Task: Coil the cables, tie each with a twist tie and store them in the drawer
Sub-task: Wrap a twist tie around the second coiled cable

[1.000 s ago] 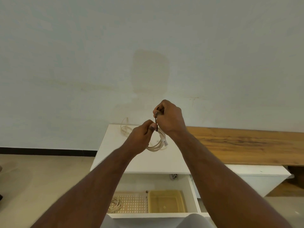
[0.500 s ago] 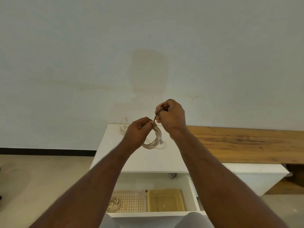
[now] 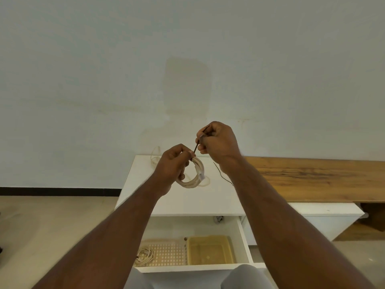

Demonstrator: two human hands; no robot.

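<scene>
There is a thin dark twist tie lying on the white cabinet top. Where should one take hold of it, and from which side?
Judging from its pose, pinch the spare twist tie near its front end, the end nearest the person, coming from above with thumb and forefinger. It lies flat and curved on the cabinet top, and its far end runs under the right hand, so the front end is freer.

cream coiled cable [image 3: 194, 176] held aloft, dark twist tie [image 3: 195, 147] taut

Smooth white cabinet top [image 3: 183, 202] (matt), grainy wooden benchtop [image 3: 312, 178], perforated plastic tray [image 3: 168, 255].
</scene>
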